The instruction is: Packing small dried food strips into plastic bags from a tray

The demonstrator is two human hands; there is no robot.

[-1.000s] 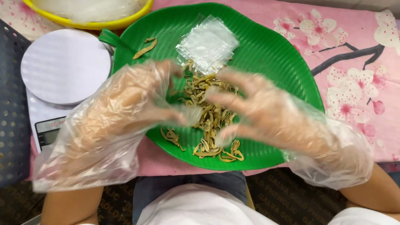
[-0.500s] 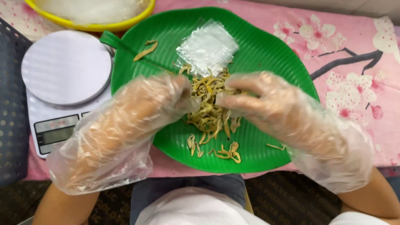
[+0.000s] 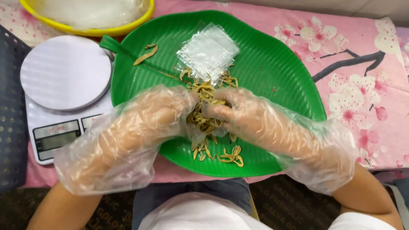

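Both hands closer together since earlier frame; I see left hand (image 3: 145, 123) and right hand (image 3: 251, 119) pinching dried yellow strips (image 3: 204, 115) over green leaf tray (image 3: 272, 68).

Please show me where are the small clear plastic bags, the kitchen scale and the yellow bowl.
small clear plastic bags (image 3: 208, 51), head view, middle of the stack.
kitchen scale (image 3: 66, 72), head view, centre of its round white platform.
yellow bowl (image 3: 91, 30), head view, its front rim.
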